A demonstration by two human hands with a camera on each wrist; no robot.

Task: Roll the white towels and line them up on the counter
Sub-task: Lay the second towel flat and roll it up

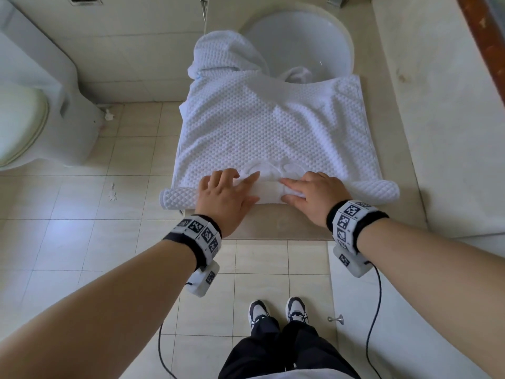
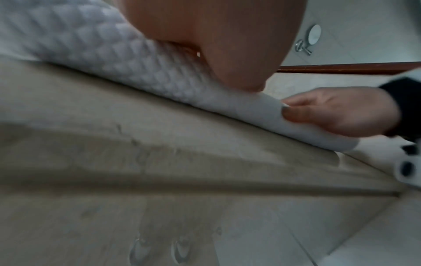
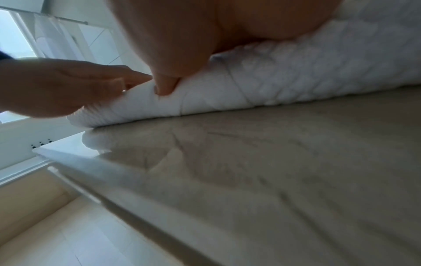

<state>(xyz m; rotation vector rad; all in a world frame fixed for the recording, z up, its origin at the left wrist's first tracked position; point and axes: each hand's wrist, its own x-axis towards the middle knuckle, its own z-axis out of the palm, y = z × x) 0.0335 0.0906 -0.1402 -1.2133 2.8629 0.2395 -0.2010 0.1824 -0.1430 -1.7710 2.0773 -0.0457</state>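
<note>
White towel (image 1: 273,127), waffle-textured, lay spread over the beige bench (image 1: 276,222) at frame centre in head view, its near edge already rolled into a tube running L-R across the lower-middle of the frame. Roll overhung the bench's left side; far end of towel drooped into the sink (image 1: 300,42) at upper centre. A 2nd white towel (image 1: 218,50), bunched, sat at upper centre-left, touching the first and beside the sink rim.

Left hand (image 1: 226,195) rested on the roll just left of centre, fingers curved over the top, thumb against the near face; grasping the roll. Right hand (image 1: 314,195) likewise gripped the roll just right of centre, fingers over the top, thumb tucked at the near side. Index tips of both hands pointed inward, near each other, not touching. Wrist views confirmed thumbs pressed into the roll; both views blurred.

Toilet (image 1: 32,110) at left of frame. Tiled floor (image 1: 82,242) below. Person's shoes (image 1: 278,313) at bottom centre. Marker bands w/ cabled units on both wrists.
</note>
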